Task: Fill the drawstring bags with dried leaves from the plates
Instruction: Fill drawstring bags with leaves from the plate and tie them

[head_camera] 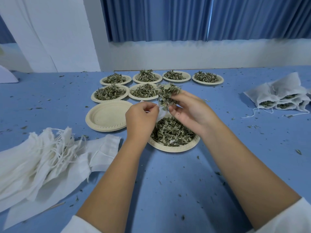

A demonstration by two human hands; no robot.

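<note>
Drawstring bag (pixel 161 113): white cloth, held in the air between the two hands, just above the near plate (pixel 175 149); only a small part of it shows between them. Left hand (pixel 141 118): fingers (pixel 149 106) curled together, pinching the edge of the drawstring bag. Right hand (pixel 190 113): fingers (pixel 179 99) curled and clamped on a clump of dried leaves (pixel 168 94), whose lowest leaves hang at the bag's upper edge; whether any leaves lie inside the bag cannot be told.

The near plate, of pale paper, stands on the blue desk (pixel 168 190) directly below the hands and carries a loose heap of leaves (pixel 171 132). Just to its left lies a stack of empty plates (pixel 107 115). Beyond are six heaped plates: a nearer row of two (pixel 109 100) and a farther row of four (pixel 207 83).

At the left edge of the desk lies a pile of empty bags (pixel 42 157), flat and overlapping, their white strings tangled on top. Well apart, at the right edge, lie the filled bags (pixel 276 98), stacked on their sides with green leaves showing at the open mouths.

Leaf crumbs (pixel 298 151) are scattered over the desk. White sleeves (pixel 286 219) cover both arms near the elbow. A blue curtain (pixel 202 17) hangs behind the desk.
</note>
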